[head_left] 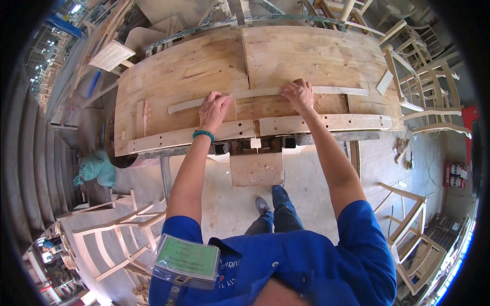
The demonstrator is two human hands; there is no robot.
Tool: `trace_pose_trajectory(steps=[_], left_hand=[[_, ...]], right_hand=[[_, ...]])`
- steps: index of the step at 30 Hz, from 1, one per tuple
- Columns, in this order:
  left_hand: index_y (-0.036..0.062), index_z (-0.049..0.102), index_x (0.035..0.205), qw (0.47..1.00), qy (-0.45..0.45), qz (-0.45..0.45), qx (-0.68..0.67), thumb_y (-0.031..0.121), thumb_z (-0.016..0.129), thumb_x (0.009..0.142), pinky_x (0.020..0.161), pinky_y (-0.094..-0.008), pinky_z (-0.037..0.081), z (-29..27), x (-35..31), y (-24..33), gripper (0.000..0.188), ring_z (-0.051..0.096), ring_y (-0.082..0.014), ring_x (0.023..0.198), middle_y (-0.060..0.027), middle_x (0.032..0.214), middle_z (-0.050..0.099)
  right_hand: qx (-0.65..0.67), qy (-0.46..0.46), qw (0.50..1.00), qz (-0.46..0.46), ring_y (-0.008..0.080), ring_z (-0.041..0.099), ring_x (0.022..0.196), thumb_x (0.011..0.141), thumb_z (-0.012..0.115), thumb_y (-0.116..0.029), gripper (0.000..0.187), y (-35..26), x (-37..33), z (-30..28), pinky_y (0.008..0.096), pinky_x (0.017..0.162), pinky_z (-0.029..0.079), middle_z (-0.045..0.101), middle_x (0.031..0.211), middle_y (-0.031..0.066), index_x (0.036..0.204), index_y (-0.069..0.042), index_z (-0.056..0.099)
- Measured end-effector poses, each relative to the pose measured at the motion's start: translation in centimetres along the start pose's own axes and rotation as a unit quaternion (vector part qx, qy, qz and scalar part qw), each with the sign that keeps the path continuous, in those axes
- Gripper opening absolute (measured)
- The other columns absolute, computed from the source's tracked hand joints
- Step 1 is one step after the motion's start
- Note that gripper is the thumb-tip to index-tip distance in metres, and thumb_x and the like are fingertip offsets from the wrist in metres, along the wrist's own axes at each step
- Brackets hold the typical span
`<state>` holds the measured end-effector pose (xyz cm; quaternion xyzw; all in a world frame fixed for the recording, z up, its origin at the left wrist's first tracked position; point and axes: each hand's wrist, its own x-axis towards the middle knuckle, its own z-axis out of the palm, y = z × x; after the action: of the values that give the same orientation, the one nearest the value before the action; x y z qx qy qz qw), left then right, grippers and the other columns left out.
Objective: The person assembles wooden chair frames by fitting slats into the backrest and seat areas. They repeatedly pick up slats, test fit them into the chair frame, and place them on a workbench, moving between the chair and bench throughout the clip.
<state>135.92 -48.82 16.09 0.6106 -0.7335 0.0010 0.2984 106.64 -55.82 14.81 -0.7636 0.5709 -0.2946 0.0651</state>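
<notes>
A long, thin, pale wooden strip (255,93) lies crosswise over a plywood-topped workbench (178,66). My left hand (214,108), with a green bead bracelet at its wrist, is closed on the strip left of the middle, fingers curled. Farther right, my right hand (298,96) pinches the same strip, its fingertips pressed together. The strip's two ends stick out beyond my hands. Nearer to me, a left wooden rail (191,136) and a right wooden rail (326,123), both with dark holes, run along the bench's front edge.
A short wooden piece (142,117) lies at the bench's left and a small pale block (385,82) at its right. Wooden chair frames (431,86) stand at the right, with another frame (117,234) at lower left. A teal sack (97,171) sits on the floor.
</notes>
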Motion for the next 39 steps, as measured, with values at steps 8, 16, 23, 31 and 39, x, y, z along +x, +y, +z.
trace_pose_trajectory(steps=[8, 16, 23, 31, 39], left_hand=[[0.0169, 0.07, 0.1, 1.0, 0.003, -0.006, 0.015, 0.029, 0.059, 0.089, 0.077, -0.0363, 0.049, 0.2, -0.2, 0.2, 0.019, 0.058, -0.0253, 0.093, -0.0054, 0.099, 0.057], [0.016, 0.07, 0.099, 1.0, 0.01, -0.001, 0.029, 0.032, 0.058, 0.089, 0.077, -0.037, 0.049, 0.5, -0.5, -0.2, 0.022, 0.059, -0.0255, 0.092, -0.0053, 0.101, 0.058], [0.0151, 0.07, 0.097, 1.0, 0.006, -0.013, 0.02, 0.032, 0.058, 0.089, 0.077, -0.0374, 0.049, 0.2, -0.6, 0.0, 0.022, 0.059, -0.0259, 0.093, -0.0055, 0.101, 0.058], [0.0136, 0.069, 0.095, 0.999, 0.008, -0.015, 0.027, 0.032, 0.059, 0.089, 0.077, -0.0378, 0.049, 0.0, -1.0, 0.0, 0.022, 0.058, -0.0265, 0.094, -0.0056, 0.101, 0.059], [0.0139, 0.069, 0.096, 0.999, -0.001, -0.021, 0.026, 0.033, 0.057, 0.09, 0.079, -0.0372, 0.048, 0.1, -0.6, 0.2, 0.024, 0.058, -0.0253, 0.096, -0.0049, 0.103, 0.058]], right_hand=[[-0.006, 0.014, 1.0, -0.007, 0.027, 0.05, 0.101, 0.071, 0.075, -0.03, 0.022, 0.4, 0.0, 0.2, 0.0398, 0.093, 0.036, 0.058, 0.102, 0.0056, 0.092, -0.026, 0.07], [-0.004, 0.008, 1.0, -0.015, 0.0271, 0.051, 0.102, 0.071, 0.075, -0.03, 0.023, 0.2, -0.2, 0.2, 0.0397, 0.093, 0.036, 0.057, 0.104, 0.0054, 0.093, -0.026, 0.07], [-0.001, -0.001, 1.0, -0.012, 0.0272, 0.05, 0.104, 0.072, 0.074, -0.031, 0.023, 0.1, -0.1, 0.4, 0.0399, 0.095, 0.035, 0.057, 0.105, 0.0059, 0.094, -0.026, 0.07], [0.014, -0.006, 1.0, -0.024, 0.028, 0.05, 0.104, 0.072, 0.074, -0.031, 0.022, 0.1, -0.1, 0.7, 0.0401, 0.095, 0.035, 0.058, 0.103, 0.0064, 0.093, -0.026, 0.07], [0.003, 0.004, 1.0, -0.026, 0.0286, 0.05, 0.103, 0.072, 0.074, -0.031, 0.022, 0.4, 0.2, 0.7, 0.0401, 0.094, 0.036, 0.057, 0.102, 0.0064, 0.093, -0.025, 0.07]])
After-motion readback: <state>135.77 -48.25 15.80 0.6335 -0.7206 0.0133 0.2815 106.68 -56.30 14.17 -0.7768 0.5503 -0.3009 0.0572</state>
